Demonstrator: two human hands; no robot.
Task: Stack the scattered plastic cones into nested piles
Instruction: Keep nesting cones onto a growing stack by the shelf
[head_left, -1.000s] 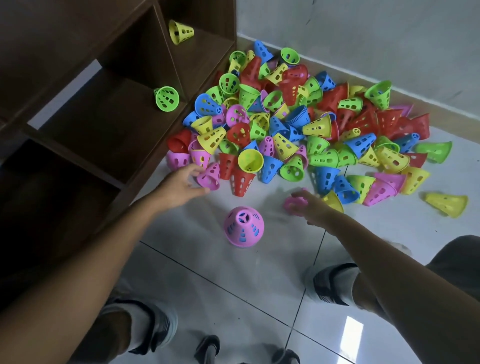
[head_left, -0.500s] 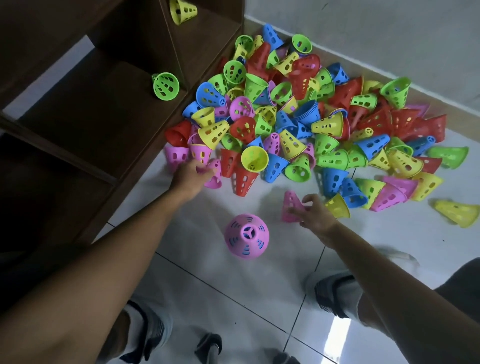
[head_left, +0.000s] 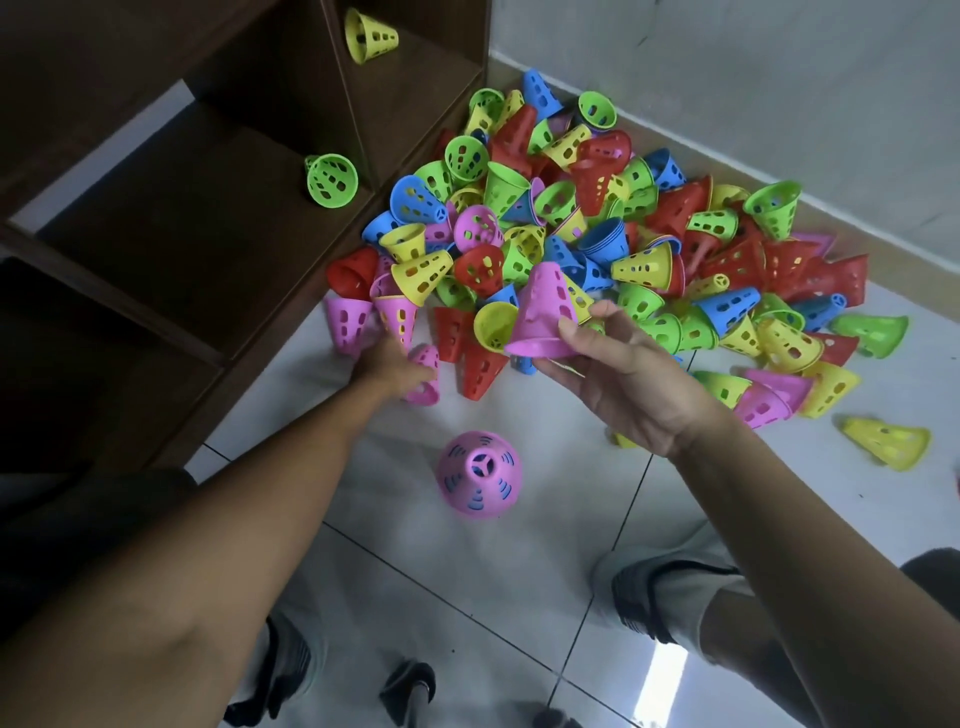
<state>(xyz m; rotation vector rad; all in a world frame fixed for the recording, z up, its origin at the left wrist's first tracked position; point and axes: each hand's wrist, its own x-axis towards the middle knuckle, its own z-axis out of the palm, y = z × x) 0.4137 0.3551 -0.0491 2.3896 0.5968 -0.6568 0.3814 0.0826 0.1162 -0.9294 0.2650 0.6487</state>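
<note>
Since half a second ago the right hand (head_left: 628, 384) has lifted its pink cone (head_left: 540, 317) off the tiled floor (head_left: 519, 571) and now holds it up by the wide rim, thumb and fingers curled round it, narrow end pointing away. The left hand (head_left: 387, 366) still grips another pink cone (head_left: 425, 374) lying at the near edge of the heap (head_left: 597, 249). A pink stack (head_left: 479, 474) stands upright on the floor, narrow end up, blue showing through its slots. No writing is legible.
</note>
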